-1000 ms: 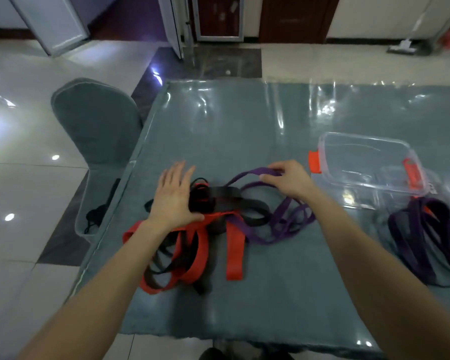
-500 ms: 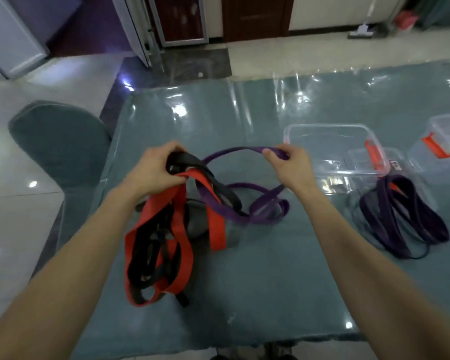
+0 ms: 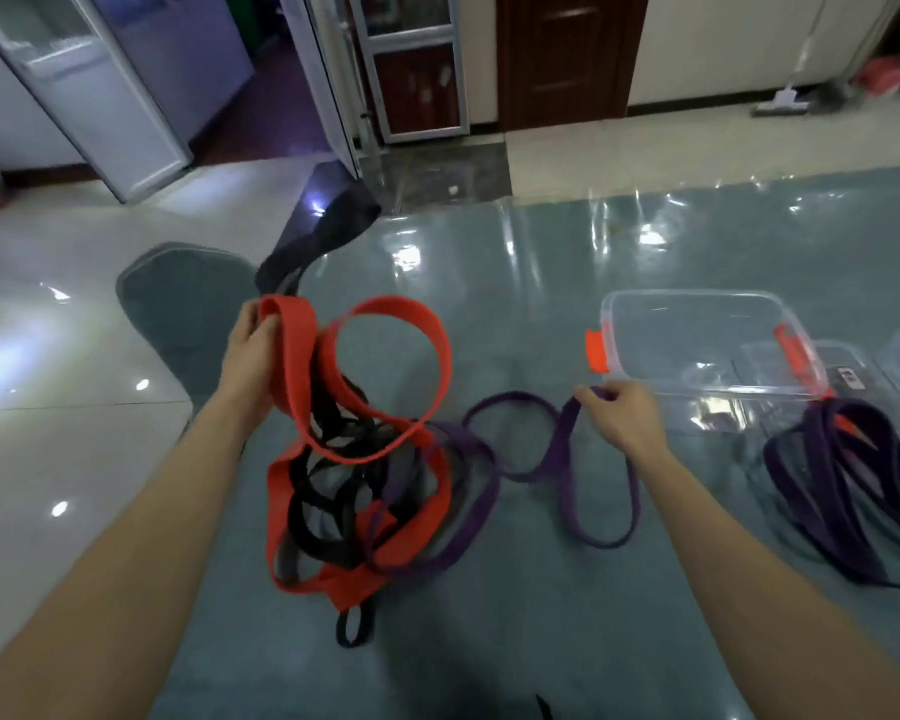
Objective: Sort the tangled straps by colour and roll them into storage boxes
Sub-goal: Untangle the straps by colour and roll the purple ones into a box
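Observation:
My left hand grips a tangle of red straps and black straps, lifted above the table's left side; one black end flies up behind it. My right hand pinches a purple strap that loops over the table and still runs into the tangle. A clear storage box with orange clips stands just beyond my right hand. A separate pile of purple straps lies on the right.
The table has a glossy blue-grey cover. A grey-covered chair stands at its left edge. Two more clear containers sit at the far right. Doors and a mop are across the tiled floor.
My left hand has raised the red and black tangle higher and leftward. My right hand has drawn the purple strap out to the right, toward the clear box.

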Demonstrator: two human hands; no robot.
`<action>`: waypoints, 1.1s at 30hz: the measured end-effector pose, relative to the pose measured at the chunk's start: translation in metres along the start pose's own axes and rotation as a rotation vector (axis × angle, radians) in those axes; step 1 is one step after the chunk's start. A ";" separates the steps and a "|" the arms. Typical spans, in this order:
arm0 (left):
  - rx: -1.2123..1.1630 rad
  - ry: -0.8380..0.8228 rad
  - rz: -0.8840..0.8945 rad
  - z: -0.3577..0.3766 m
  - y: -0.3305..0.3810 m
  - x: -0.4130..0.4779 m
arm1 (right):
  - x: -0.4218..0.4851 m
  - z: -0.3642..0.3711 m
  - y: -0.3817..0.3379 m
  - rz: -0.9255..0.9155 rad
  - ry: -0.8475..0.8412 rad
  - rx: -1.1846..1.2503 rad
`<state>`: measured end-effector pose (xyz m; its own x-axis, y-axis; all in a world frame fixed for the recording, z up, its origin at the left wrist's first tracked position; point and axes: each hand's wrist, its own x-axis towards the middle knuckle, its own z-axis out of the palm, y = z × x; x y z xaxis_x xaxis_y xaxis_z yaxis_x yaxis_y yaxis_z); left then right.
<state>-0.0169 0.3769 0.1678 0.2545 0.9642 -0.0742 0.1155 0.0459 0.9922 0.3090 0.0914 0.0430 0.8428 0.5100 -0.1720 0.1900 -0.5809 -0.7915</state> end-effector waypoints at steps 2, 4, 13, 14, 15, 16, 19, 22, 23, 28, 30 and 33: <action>0.259 -0.038 -0.031 0.004 -0.033 -0.009 | -0.004 0.006 0.008 -0.020 -0.020 -0.009; 0.399 -0.110 -0.098 0.006 -0.066 -0.012 | -0.004 0.008 0.013 -0.046 -0.025 0.006; 1.479 -0.261 -0.082 0.011 -0.080 -0.001 | -0.018 -0.058 -0.013 -0.159 0.072 0.120; 1.476 -0.327 0.015 0.025 -0.074 -0.006 | -0.022 -0.069 -0.021 -0.160 0.072 0.150; 1.411 -0.413 0.136 0.043 -0.067 -0.013 | -0.027 -0.080 -0.031 -0.165 0.063 0.182; 1.283 -0.525 0.247 0.063 -0.062 -0.022 | -0.033 -0.091 -0.041 -0.173 0.052 0.214; 0.788 -0.873 0.221 0.135 -0.057 -0.067 | -0.051 -0.125 -0.066 -0.227 0.017 0.251; 0.601 -1.043 0.075 0.196 -0.070 -0.108 | -0.065 -0.158 -0.078 -0.315 -0.041 0.343; 0.607 -1.078 0.079 0.212 -0.075 -0.119 | -0.070 -0.170 -0.081 -0.347 -0.066 0.433; 0.574 -0.992 0.223 0.267 -0.085 -0.156 | -0.079 -0.238 -0.096 -0.413 -0.221 1.003; 0.600 -0.980 0.226 0.286 -0.082 -0.164 | -0.078 -0.267 -0.096 -0.440 -0.266 1.095; 0.678 -1.020 0.214 0.317 -0.082 -0.181 | -0.066 -0.308 -0.083 -0.496 -0.358 1.272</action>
<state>0.2317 0.1156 0.0682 0.9240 0.2784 -0.2622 0.3749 -0.5240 0.7648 0.3929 -0.0889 0.3006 0.6153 0.7323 0.2918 -0.3148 0.5676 -0.7608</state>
